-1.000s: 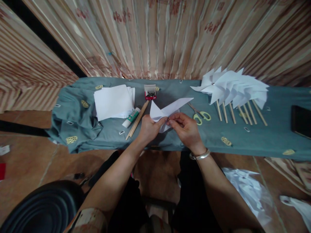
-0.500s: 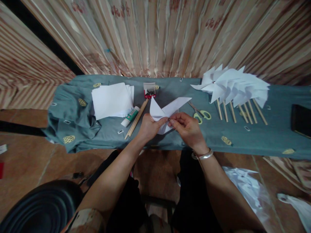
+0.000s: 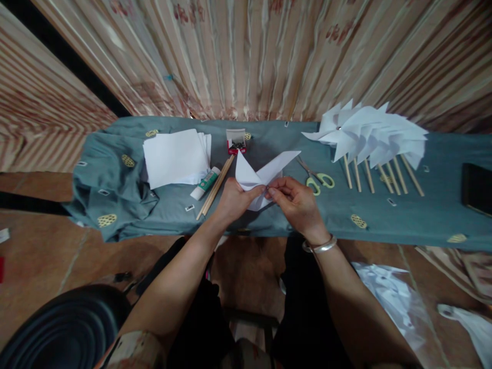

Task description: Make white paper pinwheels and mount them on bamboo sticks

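A white paper pinwheel [image 3: 265,174], its blades folded in toward the middle, is held just above the cloth-covered table. My left hand [image 3: 235,199] is closed on its left side, the thumb pressing near the centre. At that same centre, my right hand [image 3: 294,202] pinches with thumb and forefinger around a tiny dark thing, too small to name surely. Behind the pinwheel stands an open small red box [image 3: 236,145] of small metallic pieces. Green-handled scissors [image 3: 317,179] lie to the right of the pinwheel.
Left of my hands are wooden sticks [image 3: 216,188], a glue stick [image 3: 205,183] and a stack of white paper [image 3: 175,159]. Several pinwheels on sticks [image 3: 378,134] overlap at the back right. A dark flat object [image 3: 476,187] lies at the right edge. A pleated curtain [image 3: 246,61] hangs behind.
Both hands keep nearly the same grip at the pinwheel's centre. The whole view has shifted very slightly; nothing else has visibly moved.
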The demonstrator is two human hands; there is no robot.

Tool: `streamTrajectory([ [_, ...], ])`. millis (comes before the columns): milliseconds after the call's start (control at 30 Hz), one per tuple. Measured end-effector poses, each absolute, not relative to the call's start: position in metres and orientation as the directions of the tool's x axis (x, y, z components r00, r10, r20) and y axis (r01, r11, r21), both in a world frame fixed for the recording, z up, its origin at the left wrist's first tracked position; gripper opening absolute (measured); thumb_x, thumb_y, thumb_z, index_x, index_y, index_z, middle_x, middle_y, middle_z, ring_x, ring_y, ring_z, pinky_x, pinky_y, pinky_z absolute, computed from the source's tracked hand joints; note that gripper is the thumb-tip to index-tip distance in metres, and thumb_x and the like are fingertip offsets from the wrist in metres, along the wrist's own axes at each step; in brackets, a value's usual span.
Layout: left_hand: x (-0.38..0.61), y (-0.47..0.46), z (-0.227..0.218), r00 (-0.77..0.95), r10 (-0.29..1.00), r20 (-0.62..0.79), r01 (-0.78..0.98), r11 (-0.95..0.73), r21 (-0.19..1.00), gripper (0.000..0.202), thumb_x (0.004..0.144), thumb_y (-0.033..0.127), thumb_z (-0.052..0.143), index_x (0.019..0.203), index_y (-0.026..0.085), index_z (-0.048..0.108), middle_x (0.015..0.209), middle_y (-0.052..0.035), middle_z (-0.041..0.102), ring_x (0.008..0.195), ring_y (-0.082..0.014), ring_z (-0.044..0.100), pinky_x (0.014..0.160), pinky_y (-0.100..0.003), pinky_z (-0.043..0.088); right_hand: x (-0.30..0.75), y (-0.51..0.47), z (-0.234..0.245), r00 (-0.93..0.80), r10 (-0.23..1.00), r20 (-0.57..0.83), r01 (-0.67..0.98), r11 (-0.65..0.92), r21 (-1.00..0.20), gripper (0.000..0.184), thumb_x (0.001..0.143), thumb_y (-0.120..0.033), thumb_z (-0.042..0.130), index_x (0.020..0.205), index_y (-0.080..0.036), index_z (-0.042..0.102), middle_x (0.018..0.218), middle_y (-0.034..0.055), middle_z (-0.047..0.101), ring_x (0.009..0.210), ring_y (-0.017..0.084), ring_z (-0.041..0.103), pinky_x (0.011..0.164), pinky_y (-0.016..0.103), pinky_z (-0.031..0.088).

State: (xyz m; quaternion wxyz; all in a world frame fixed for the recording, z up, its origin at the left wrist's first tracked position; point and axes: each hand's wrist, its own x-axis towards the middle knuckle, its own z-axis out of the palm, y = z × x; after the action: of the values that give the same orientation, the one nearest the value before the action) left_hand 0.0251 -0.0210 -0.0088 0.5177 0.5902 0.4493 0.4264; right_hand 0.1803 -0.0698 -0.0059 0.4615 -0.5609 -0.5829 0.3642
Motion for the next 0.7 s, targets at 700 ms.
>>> streamTrajectory([
  [700,0.0265,-0.0208,-0.0099,0.235,0.972,0.015,0.101,-0.039,0.994,0.016,0.070,0.025,0.072,0.081,0.014,0.072,0.080,-0.0054,0.077,0.091,-0.0230,0.071,0.080,-0.031,0.058,0.1810,-0.0701,-0.0049,0.049,0.988,0.145,0.321,0.122,-0.939,0.009,0.087,-0.028,0.059,0.086,-0.020,0.062,0.078,0.0028,0.073,0.074,0.017,0.069,0.070,0.029,0.051],
])
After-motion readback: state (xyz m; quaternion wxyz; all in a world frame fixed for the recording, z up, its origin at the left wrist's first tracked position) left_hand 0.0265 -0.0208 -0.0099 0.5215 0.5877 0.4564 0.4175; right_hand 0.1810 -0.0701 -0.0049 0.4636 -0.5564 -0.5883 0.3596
